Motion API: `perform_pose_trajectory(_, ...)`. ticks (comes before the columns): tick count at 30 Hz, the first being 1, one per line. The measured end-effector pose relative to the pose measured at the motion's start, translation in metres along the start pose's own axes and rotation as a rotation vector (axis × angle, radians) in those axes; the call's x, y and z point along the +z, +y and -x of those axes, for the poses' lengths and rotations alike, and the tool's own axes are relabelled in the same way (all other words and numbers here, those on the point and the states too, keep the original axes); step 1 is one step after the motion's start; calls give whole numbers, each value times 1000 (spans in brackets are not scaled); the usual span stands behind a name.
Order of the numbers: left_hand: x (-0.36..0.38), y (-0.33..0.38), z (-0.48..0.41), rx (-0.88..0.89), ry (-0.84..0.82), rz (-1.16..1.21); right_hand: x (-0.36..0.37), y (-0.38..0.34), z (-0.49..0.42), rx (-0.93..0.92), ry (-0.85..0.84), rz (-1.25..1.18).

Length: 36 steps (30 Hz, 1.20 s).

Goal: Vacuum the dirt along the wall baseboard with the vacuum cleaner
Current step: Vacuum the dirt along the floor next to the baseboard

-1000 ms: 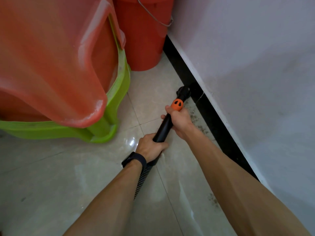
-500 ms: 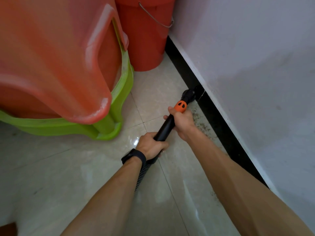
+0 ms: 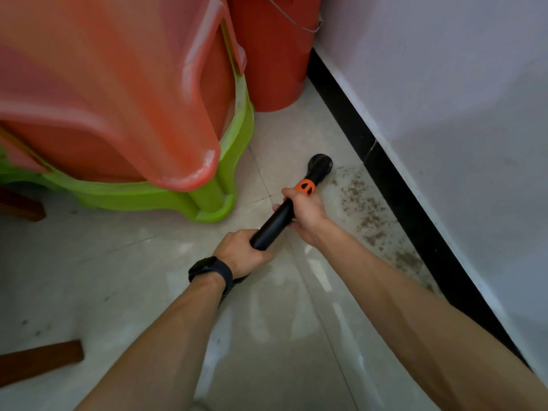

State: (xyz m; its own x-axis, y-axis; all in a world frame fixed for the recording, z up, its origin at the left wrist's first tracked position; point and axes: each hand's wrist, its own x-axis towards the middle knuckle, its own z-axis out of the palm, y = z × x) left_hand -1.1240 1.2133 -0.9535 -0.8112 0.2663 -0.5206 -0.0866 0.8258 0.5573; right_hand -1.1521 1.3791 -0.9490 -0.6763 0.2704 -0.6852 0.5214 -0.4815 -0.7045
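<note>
Gripping the rear of the vacuum tube (image 3: 271, 229) with the left hand (image 3: 243, 250), fingers wrapped fully round it, well apart from the baseboard (image 3: 385, 173); clasping the same tube further forward with the right hand (image 3: 305, 215), just behind the orange collar (image 3: 307, 186), nearer to the baseboard; holding the nozzle (image 3: 320, 167) now drawn back from the baseboard, having touched it half a second ago; leaving the dirt (image 3: 364, 209) lying in a band just beside the baseboard, seemingly not collected yet; probably needing another sweep toward the baseboard; noticing a red bucket (image 3: 267, 54) further along the baseboard.
</note>
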Motion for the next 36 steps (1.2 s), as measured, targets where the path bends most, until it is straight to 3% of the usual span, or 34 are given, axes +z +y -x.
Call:
perform_pose_trajectory(9,-6,-41,42,-52,-67,-123,20,58,36,79,37,-86)
perform_pose_trajectory(23,34,30,22,0,5,-144,-41,2,21,28,49,8)
perform_pose_trajectory(36,40,42,-9,23,-99,-68,-52,-5,-5,-23,134,-23)
